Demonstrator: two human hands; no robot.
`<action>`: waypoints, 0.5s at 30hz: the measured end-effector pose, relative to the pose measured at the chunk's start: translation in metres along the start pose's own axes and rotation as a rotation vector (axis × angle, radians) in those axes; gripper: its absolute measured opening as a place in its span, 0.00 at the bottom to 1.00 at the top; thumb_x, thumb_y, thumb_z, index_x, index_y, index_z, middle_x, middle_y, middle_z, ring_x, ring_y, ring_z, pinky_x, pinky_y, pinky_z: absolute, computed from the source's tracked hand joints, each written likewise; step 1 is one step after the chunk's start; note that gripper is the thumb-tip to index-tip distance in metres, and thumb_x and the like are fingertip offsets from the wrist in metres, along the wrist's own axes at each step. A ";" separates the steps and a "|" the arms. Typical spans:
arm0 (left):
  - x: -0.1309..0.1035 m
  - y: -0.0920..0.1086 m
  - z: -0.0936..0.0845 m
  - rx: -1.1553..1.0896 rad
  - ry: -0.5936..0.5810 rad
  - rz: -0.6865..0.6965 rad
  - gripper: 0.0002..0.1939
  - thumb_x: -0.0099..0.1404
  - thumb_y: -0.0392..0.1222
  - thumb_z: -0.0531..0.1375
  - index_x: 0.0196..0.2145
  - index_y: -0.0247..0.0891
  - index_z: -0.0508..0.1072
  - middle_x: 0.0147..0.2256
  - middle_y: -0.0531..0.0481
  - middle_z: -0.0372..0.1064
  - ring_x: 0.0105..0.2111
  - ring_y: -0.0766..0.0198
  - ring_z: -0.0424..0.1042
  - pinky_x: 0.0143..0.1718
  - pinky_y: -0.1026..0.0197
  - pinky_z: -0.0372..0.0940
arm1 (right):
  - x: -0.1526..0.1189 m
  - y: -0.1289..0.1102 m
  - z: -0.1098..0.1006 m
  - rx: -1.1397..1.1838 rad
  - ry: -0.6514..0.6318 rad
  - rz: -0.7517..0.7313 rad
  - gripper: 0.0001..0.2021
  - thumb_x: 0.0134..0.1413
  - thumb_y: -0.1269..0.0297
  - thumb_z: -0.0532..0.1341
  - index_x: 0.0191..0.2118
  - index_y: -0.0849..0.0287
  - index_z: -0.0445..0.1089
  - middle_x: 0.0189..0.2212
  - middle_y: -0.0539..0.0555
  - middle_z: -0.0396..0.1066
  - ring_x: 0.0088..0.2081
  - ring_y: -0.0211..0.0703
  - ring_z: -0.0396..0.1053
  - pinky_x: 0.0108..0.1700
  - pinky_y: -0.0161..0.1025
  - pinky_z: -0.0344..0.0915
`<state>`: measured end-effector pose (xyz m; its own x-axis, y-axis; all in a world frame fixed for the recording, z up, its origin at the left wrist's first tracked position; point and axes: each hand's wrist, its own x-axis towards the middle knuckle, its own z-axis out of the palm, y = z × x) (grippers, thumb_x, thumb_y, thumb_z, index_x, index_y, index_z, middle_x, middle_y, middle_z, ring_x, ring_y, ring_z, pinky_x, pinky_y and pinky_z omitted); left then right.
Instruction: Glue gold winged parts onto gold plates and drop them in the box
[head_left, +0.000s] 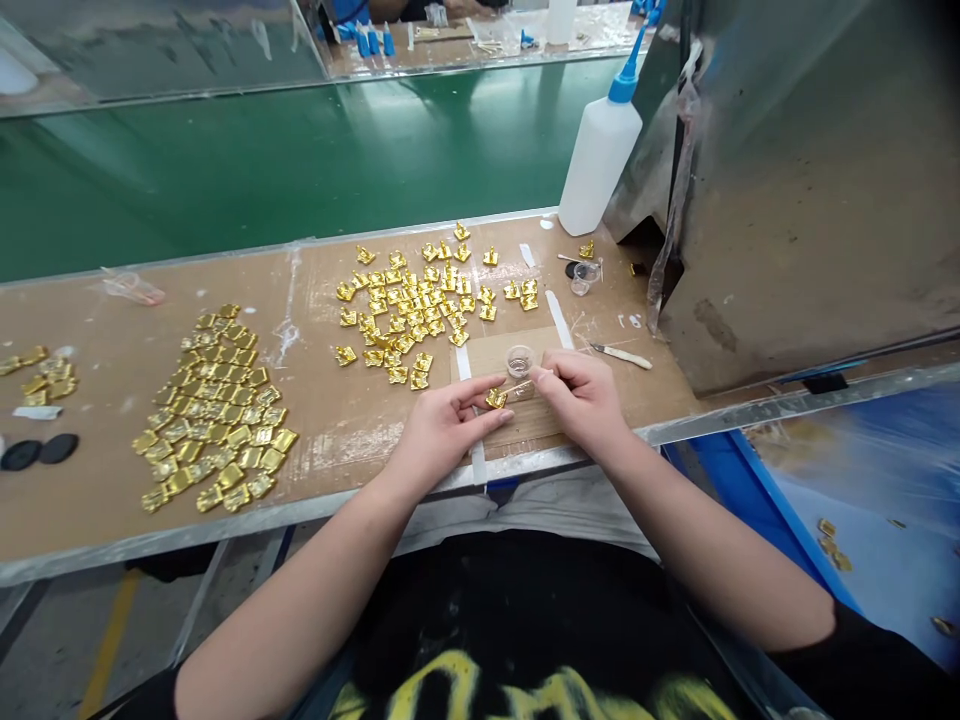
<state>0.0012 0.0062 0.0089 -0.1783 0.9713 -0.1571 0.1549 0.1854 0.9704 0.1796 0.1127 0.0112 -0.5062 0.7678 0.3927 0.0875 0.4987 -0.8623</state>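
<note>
Between the thumb and fingers of my left hand is a small shiny gold metal piece, held just above the front of the worktable. My right hand is closed in a pinch on a thin pale stick, which points left at the gold piece. Whether its tip touches the piece is too small to tell. Just beyond my fingers a small clear round cup stands on a cardboard sheet. Many similar gold pieces lie loosely spread behind my left hand.
More gold pieces lie packed together on the left. A white bottle with a blue nozzle stands at the back right. A craft knife lies right of my hand. A metal panel borders the right side; a green belt runs behind.
</note>
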 end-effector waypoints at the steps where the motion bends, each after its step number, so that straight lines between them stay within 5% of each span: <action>1: 0.000 0.000 0.000 0.005 -0.001 0.003 0.27 0.62 0.48 0.74 0.57 0.38 0.81 0.29 0.53 0.69 0.22 0.70 0.55 0.21 0.67 0.52 | 0.000 0.001 0.000 -0.004 -0.009 -0.005 0.22 0.66 0.61 0.60 0.21 0.56 0.54 0.20 0.45 0.52 0.24 0.36 0.52 0.30 0.39 0.49; 15: -0.001 -0.003 0.000 0.061 0.030 0.052 0.25 0.62 0.49 0.73 0.55 0.39 0.82 0.32 0.51 0.70 0.24 0.70 0.57 0.23 0.66 0.54 | -0.002 0.003 0.001 -0.061 -0.029 -0.063 0.21 0.65 0.64 0.60 0.22 0.56 0.53 0.20 0.45 0.52 0.24 0.37 0.53 0.30 0.39 0.49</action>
<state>0.0012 0.0051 0.0060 -0.1972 0.9752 -0.1004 0.2234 0.1444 0.9640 0.1797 0.1123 0.0075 -0.5367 0.7229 0.4352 0.1063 0.5696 -0.8150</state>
